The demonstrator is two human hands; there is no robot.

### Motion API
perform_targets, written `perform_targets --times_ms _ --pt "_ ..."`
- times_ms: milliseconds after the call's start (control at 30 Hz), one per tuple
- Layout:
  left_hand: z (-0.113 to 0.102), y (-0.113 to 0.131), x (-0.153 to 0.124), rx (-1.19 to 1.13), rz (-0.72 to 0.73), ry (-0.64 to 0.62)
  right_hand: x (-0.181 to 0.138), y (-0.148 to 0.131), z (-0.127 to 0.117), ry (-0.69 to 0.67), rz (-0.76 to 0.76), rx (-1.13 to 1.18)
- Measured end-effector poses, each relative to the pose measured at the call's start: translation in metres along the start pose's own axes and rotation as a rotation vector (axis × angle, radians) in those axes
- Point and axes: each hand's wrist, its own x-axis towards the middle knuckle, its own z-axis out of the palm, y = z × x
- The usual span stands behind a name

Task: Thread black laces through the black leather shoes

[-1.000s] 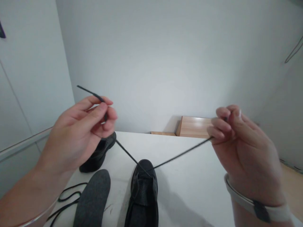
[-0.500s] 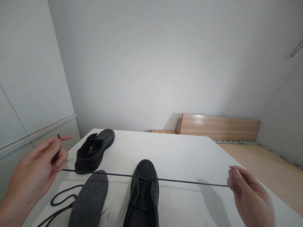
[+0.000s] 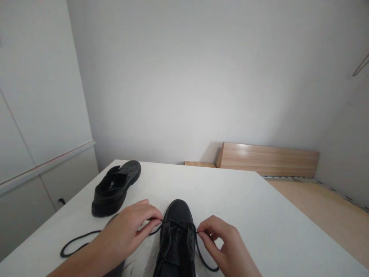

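No word, number, brand mark or sign can be read anywhere in the room. The black shoe [image 3: 175, 231] low in the middle of the frame shows only plain leather and mesh, and the lace [image 3: 86, 234] running out of it is bare. The second shoe [image 3: 115, 188], left of centre, is too dark inside to tell whether a label sits there. The tabletop [image 3: 259, 215] carries only faint scuffs near the lower edge, not writing. The wooden board [image 3: 268, 159] against the wall at the right is plain grain.
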Motion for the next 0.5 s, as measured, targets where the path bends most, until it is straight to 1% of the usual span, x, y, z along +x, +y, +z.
perform_targets --times_ms 67,167,267,333,433,500 --pt "0.007 -0.002 0.0 0.038 0.034 -0.038 0.002 -0.001 0.0 -0.03 -0.049 -0.042" --pt "0.014 -0.003 -0.001 0.101 0.06 -0.102 0.004 -0.002 0.0 -0.064 -0.058 -0.082" --pt "0.018 -0.001 0.001 0.145 0.051 -0.145 0.004 -0.002 0.003 -0.072 -0.071 -0.105" --pt "0.02 0.001 0.002 0.151 0.032 -0.16 0.004 -0.001 0.006 -0.048 -0.093 -0.124" --pt "0.021 0.002 0.003 0.131 0.028 -0.151 0.003 0.001 0.01 0.015 -0.122 -0.173" --pt "0.022 0.002 0.003 0.124 0.053 -0.095 0.002 0.003 0.012 0.031 -0.128 -0.192"
